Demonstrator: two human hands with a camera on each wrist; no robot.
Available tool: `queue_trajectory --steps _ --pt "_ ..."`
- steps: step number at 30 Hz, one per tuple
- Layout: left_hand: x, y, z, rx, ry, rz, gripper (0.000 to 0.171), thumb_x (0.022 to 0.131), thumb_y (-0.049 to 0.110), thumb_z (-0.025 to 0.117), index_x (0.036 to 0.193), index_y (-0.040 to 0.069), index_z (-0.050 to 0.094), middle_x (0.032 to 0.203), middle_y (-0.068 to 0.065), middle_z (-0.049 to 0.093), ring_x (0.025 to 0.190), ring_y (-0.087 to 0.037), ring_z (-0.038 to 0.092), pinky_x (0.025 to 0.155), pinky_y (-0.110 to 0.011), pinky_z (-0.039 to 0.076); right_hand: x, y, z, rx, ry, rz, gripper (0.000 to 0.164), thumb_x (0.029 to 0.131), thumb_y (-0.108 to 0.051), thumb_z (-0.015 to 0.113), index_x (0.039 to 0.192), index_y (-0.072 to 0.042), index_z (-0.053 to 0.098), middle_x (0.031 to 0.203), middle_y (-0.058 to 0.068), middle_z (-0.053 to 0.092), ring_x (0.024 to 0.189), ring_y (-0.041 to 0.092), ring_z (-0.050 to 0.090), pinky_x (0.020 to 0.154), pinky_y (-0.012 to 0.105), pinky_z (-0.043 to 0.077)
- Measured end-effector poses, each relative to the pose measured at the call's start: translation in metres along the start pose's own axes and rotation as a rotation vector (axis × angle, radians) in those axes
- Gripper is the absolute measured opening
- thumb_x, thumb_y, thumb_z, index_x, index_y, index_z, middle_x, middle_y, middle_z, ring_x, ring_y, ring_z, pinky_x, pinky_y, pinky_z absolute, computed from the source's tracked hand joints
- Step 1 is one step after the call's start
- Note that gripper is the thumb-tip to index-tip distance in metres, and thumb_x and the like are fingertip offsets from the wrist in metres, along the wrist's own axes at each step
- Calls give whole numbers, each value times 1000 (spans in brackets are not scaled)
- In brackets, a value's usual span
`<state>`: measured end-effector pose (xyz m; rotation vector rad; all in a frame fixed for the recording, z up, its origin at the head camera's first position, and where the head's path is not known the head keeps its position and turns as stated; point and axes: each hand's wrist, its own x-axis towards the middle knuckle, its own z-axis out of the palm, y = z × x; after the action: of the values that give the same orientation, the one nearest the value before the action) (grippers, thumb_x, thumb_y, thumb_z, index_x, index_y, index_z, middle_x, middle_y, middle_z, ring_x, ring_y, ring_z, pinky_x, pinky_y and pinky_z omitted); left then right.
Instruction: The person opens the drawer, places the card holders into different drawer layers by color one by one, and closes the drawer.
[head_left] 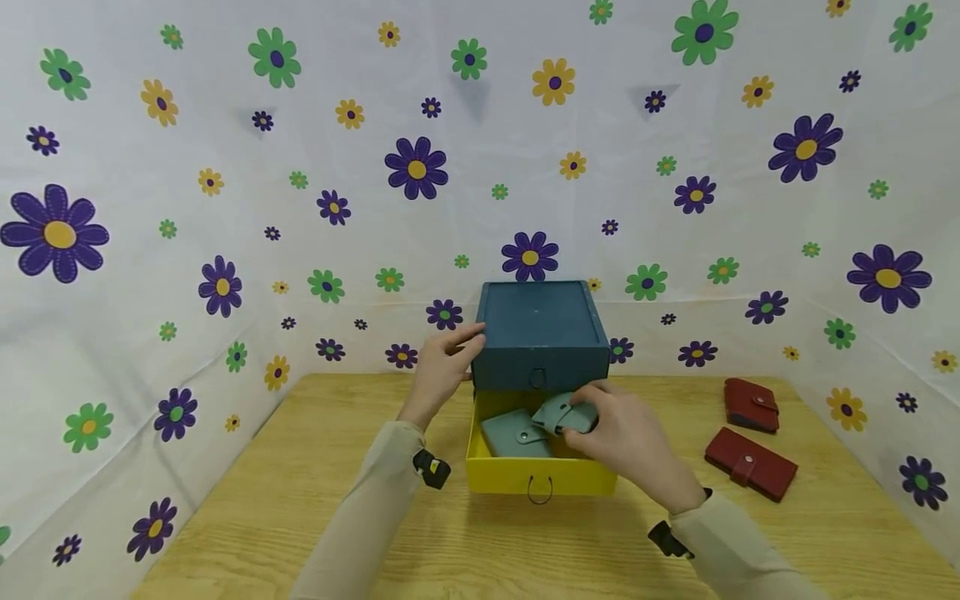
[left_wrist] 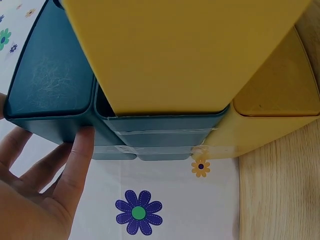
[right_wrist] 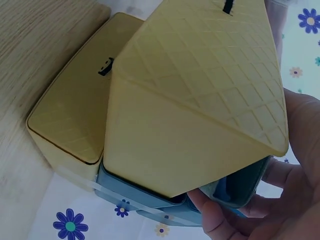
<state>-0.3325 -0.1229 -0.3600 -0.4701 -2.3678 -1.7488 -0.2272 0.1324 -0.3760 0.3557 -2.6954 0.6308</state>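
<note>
A: Item one, pale green wallet (head_left: 553, 412): where is it sitting?

B: In or just above the yellow drawer (head_left: 502, 477), toward one o'clock from the drawer's middle; whether it is touching the floor, nobody is able to tell. The right hand (head_left: 626, 433) is pinching it between thumb and fingers. The left hand (head_left: 442, 367) is grasping nothing; its extended fingers are touching the blue upper unit (head_left: 536, 312) at nine o'clock.

A: Foreseeable faults?

B: By judgement: a corner could be snagging on the second green wallet (head_left: 506, 433), lying at eight o'clock from item one, if the piece is being moved while tilted. A loosening pinch could be dropping it askew. Slipping left fingers could be letting the unit shift.

A: Orientation?

B: The long axis is apparently running from eight to two o'clock, the free end pointing at eight. Fingers are hiding the other end.
</note>
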Motion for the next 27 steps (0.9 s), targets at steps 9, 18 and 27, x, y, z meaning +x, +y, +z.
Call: queue_trajectory --steps 9,18,27 --pt "1 -1 0 6 8 17 37 97 41 59 132 29 64 134 0 60 115 -23 62 81 -37 60 0 -1 5 -56 52 -31 31 74 -32 81 96 -14 67 107 9 57 79 20 53 61 31 48" --pt "0 0 1 5 -2 16 38 97 41 59 132 29 63 136 -1 60 116 -23 62 81 -37 60 4 -2 8 -97 38 -34 36 76 -36 80 101 -12 67 103 11 57 75 19 50 57 28 46" --pt "0 0 1 4 -1 19 38 97 41 59 133 28 63 137 -1 59 117 -24 62 80 -37 60 12 -7 10 -172 6 -12 41 79 -42 76 105 -12 68 100 11 57 69 19 48 56 29 44"
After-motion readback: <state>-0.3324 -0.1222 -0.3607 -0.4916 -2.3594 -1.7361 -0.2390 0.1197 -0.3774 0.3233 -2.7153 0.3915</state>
